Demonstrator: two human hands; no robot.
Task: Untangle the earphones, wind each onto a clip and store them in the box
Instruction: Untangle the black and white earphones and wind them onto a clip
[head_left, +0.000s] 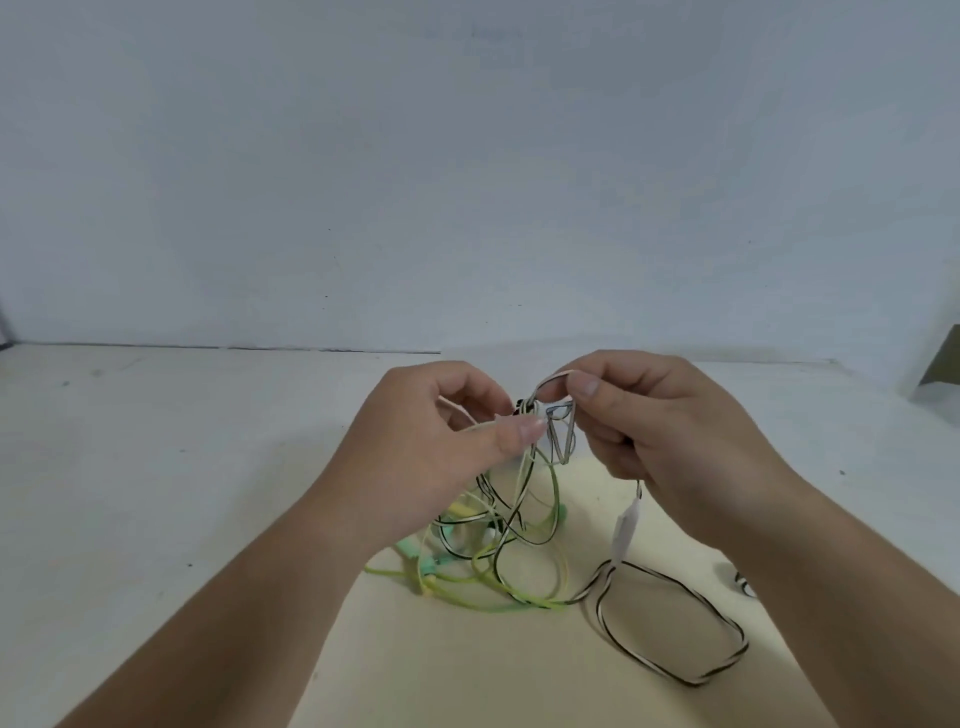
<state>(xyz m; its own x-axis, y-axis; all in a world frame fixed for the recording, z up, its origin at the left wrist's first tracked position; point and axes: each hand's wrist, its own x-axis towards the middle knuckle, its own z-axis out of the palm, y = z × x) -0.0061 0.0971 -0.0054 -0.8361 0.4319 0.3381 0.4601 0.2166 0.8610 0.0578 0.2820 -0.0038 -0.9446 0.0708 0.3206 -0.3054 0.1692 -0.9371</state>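
Note:
Two earphone cables are knotted together above the table. My left hand (441, 431) pinches the knot between thumb and fingers. My right hand (660, 421) pinches a loop of the black-and-white striped cable (675, 670) just right of the knot. That striped cable runs down past its white inline remote (627, 530) into a large loop on the table. The green-yellow cable (519, 603) hangs from the knot and lies in loose coils under my hands, with mint-green earbud parts (410, 548) at its left. No clip or box can be made out.
The cables lie on a cream mat (467, 675) over a white table (130, 467). A grey wall stands behind. A cardboard piece (943, 364) shows at the right edge. A small striped cable end (744, 586) peeks out beside my right forearm.

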